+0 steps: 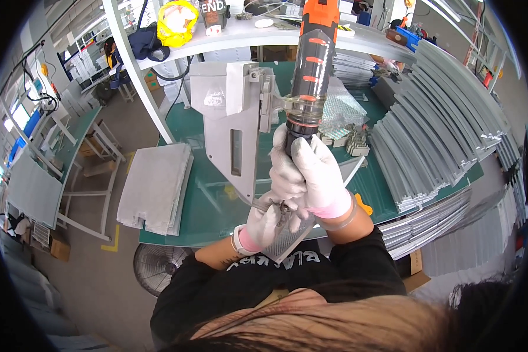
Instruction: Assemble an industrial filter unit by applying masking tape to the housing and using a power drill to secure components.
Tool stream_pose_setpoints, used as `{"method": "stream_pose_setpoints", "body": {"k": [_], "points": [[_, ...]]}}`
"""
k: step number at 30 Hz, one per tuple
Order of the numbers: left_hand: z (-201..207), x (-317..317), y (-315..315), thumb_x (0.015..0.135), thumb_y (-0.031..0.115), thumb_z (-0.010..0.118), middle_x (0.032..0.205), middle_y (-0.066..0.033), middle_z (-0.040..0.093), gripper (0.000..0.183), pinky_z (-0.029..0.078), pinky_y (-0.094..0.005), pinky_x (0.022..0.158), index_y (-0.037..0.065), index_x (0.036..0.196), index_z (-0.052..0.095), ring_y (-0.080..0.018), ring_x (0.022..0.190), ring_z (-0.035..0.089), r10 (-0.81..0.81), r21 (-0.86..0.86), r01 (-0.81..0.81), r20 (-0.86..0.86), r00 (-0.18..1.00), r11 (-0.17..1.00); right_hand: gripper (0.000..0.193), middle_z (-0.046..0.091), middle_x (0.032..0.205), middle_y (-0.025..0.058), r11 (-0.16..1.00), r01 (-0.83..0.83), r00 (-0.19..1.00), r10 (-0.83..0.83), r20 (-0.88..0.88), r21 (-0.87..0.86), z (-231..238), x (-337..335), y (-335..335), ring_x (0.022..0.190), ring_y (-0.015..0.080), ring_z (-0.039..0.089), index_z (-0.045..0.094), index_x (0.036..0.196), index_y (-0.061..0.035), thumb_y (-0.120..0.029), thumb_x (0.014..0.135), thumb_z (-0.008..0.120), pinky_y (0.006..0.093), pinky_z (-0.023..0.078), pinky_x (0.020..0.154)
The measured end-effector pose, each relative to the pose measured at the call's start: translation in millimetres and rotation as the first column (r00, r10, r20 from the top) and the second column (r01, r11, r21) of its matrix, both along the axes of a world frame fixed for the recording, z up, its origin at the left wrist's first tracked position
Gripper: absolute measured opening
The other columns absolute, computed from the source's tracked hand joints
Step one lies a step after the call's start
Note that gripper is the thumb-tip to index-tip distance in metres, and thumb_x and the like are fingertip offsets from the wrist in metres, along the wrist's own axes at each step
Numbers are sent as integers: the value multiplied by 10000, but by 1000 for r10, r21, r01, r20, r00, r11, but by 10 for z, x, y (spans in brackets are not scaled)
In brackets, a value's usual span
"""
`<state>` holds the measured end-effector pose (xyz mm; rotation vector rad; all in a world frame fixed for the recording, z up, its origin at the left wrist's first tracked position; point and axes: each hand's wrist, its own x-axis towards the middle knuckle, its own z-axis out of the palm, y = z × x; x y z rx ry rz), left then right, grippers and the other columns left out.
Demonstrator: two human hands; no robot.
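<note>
While the right hand (314, 170), in a white glove with a pink cuff, is wrapped tight around the black neck of an orange and clear-bodied electric screwdriver (311, 64), the tool stands nearly upright over the green work mat (182, 176). The left hand (265, 222), gloved the same way, is closed in a narrow pinch at the tool's tip, on what looks like a small screw, though that is too small to tell. Both hands sit at the near edge of a grey metal bracket panel (234, 126) lying on the mat. To the right, a big stack of curved grey metal strips (434, 129) fans out. To the left, flat grey sheets (155, 188) lie piled.
</note>
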<state>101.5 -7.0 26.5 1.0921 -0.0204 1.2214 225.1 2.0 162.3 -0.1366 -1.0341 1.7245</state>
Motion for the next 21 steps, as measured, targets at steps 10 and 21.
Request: {"method": "stream_pose_setpoints", "body": {"k": [10,21], "points": [[157,-69,-25,1015,221,532,838,-146,666,235,392,-206,462,61,1182,573,-87,525,510,-16,-99,-3,-193,981,995,340,349,598,-50,989,145,989,-145,-31,5,8,51,24,443,42,272,487,1111,-68,-387,1014,555,219,233,416],[119,-70,-94,948,34,432,834,-140,657,340,445,-227,508,79,1264,547,-107,536,526,3,-141,-36,-230,973,989,346,345,607,-55,988,152,988,-153,-16,-21,29,-21,-14,450,43,272,495,1113,-87,-407,1003,570,222,234,421]]}}
